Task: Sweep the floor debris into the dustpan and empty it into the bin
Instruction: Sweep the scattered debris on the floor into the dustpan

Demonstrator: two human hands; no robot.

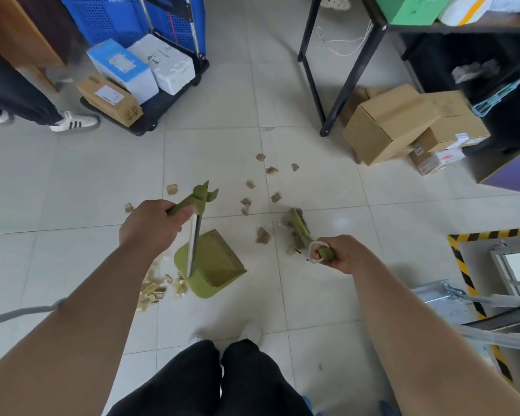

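Observation:
My left hand (153, 225) grips the green top of the long dustpan handle (194, 244). The olive green dustpan (215, 265) rests on the white tiled floor just ahead of my feet, its mouth turned to the right. My right hand (342, 253) holds the green broom handle, and the broom head (297, 225) touches the floor to the right of the pan. Several small brown cardboard scraps (263, 235) lie scattered ahead of and between the pan and broom. A pile of pale scraps (155, 288) sits to the left of the pan.
A black trolley (141, 127) with boxes stands at the far left, beside another person's legs and shoe (72, 123). Cardboard boxes (403, 127) sit under a black metal rack (336, 85) at the right. A yellow-black striped edge (466, 271) and metal parts lie at my right.

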